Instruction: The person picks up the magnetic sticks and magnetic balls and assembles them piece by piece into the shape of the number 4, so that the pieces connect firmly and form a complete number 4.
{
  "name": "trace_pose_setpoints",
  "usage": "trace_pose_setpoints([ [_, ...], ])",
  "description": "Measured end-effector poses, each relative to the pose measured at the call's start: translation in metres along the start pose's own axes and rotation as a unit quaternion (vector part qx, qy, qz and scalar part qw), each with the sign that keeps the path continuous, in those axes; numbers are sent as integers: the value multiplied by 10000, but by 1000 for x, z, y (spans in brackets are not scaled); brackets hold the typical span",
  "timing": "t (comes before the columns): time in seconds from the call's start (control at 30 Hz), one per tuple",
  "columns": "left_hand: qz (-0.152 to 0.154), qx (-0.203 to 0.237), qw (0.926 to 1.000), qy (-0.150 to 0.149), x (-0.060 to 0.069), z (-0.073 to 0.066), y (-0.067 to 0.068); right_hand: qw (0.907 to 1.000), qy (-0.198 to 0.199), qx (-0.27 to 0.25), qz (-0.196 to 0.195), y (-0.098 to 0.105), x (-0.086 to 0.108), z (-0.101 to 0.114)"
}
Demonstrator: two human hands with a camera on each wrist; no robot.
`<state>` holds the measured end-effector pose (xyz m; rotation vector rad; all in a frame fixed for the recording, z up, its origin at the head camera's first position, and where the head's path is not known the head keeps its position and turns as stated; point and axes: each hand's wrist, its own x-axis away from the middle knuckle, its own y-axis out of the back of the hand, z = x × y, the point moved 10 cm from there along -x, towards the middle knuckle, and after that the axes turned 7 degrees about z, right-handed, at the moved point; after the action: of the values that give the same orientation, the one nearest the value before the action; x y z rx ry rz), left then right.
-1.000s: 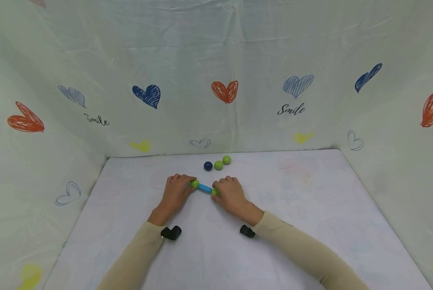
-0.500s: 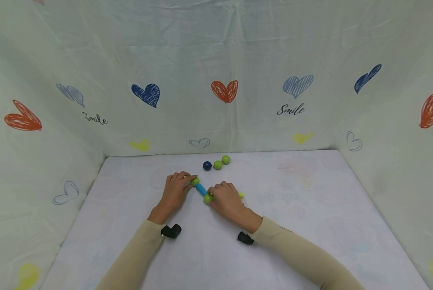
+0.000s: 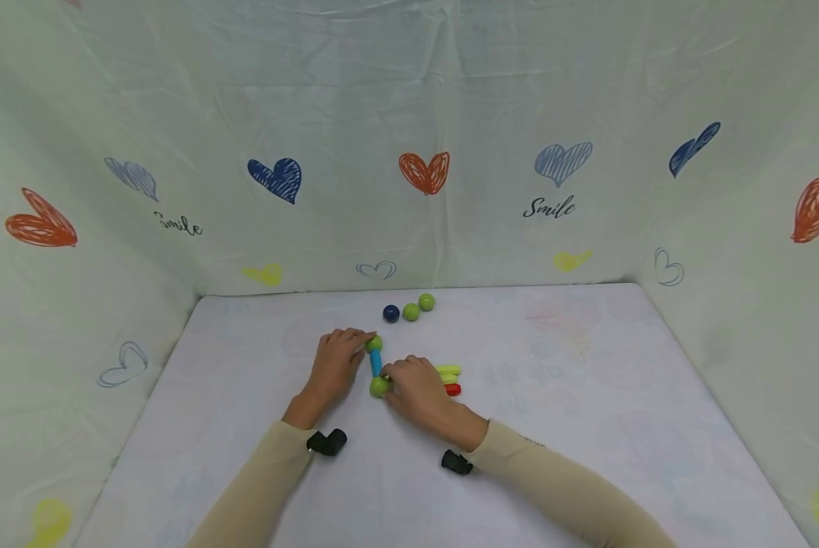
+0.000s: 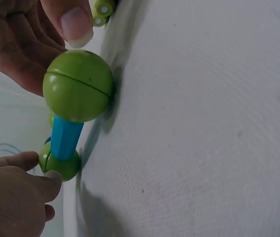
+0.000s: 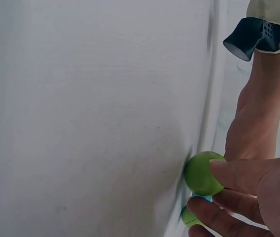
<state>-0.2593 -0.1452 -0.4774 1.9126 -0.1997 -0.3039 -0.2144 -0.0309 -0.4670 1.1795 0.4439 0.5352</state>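
Nearer the left edge of the bench (image 3: 553,434) than the right, a blue stick (image 3: 376,363) links a far green ball (image 3: 374,343) to a near green ball (image 3: 378,387). Fingers of the left hand (image 3: 337,364) pinch the far ball; the right hand (image 3: 418,391) pinches the near one.

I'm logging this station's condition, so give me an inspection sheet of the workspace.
Surface: white, faintly patterned tabletop; visible areas look flat.
Job's things: short blue plastic-looking rod between glossy green far ball and glossy green near ball.
Clutter: glossy dark-blue ball and two loose green balls at the back; yellow-green sticks and red stick, partly hidden by right hand.
Hands: left hand pinches far ball; right holds near ball.
Cables: nothing seen.
Surroundings: white heart-printed sheeting; black device at left cuff, another at right.
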Motion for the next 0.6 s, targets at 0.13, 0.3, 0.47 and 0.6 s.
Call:
trace_pose_setpoints([
  [0.13,-10,49,10000,40,8,-4,2,10000,76,-31,33,-2,1,2],
  [0.3,-233,65,9996,-131,24,-15,10,9998,154,-72,-104,4,5,-2],
  [0.47,-190,-2,9992,-357,39,-31,11,9997,21,-175,-156,12,9,-15],
  [0.6,-88,-91,9994,-326,46,-38,9,9995,-98,-210,-226,19,12,-27],
])
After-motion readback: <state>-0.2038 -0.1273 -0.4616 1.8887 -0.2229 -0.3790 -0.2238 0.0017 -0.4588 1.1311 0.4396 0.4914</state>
